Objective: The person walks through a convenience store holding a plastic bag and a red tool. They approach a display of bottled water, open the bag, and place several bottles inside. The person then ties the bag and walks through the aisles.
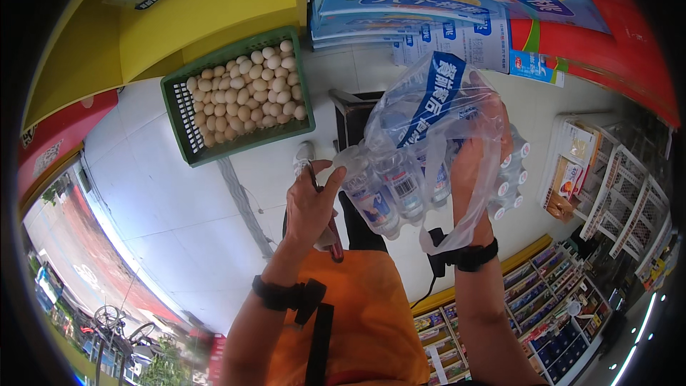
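A pack of clear plastic bottles (pixel 403 187) in transparent wrap, with a blue printed band (pixel 435 99), hangs in front of me. My right hand (pixel 477 139) is inside or behind the loose clear film, at the pack's right side; the film blurs its fingers. Just left of the pack is my left hand (pixel 313 203), thumb and forefinger near the leftmost bottle's top. It holds a slim dark and red tool (pixel 335 236), whose kind I cannot tell, against the palm. Both wrists wear black straps.
A green plastic crate (pixel 241 155) of eggs stands at the upper left, beside yellow shelving (pixel 209 16). Blue drink cartons (pixel 402 2) are stacked at the top. More wrapped bottles (pixel 506 177) stand on the floor at right, near a white wire rack (pixel 624 193). Display shelves (pixel 546 289) line the lower right.
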### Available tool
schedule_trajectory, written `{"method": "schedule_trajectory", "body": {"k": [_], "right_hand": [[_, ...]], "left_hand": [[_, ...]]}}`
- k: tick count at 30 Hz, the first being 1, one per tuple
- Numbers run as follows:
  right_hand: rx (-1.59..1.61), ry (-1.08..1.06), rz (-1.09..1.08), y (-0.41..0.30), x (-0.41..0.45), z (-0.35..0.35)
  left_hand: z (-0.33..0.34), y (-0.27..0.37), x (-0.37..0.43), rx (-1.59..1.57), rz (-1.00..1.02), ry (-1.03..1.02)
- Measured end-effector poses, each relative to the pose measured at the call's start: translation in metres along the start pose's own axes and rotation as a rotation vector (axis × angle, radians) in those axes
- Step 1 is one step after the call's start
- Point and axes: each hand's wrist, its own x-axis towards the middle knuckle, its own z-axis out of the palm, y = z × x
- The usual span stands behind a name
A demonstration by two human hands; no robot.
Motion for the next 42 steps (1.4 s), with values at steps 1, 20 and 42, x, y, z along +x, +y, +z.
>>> {"method": "schedule_trajectory", "body": {"k": [1,20,42], "right_hand": [[0.018,0.004,-0.007,-0.005,0.0,-0.003],[0.391,-0.124,0.584,-0.028,-0.04,-0.02],[0.525,-0.546,0.792,-0.015,-0.024,-0.04]], "left_hand": [[0.007,-0.007,0.003,-0.129,-0.037,-0.004],[-0.018,0.071,-0.029,-0.109,0.628,0.38],[-0.044,0.051,0.026,0.167,0.479,0.411]]}}
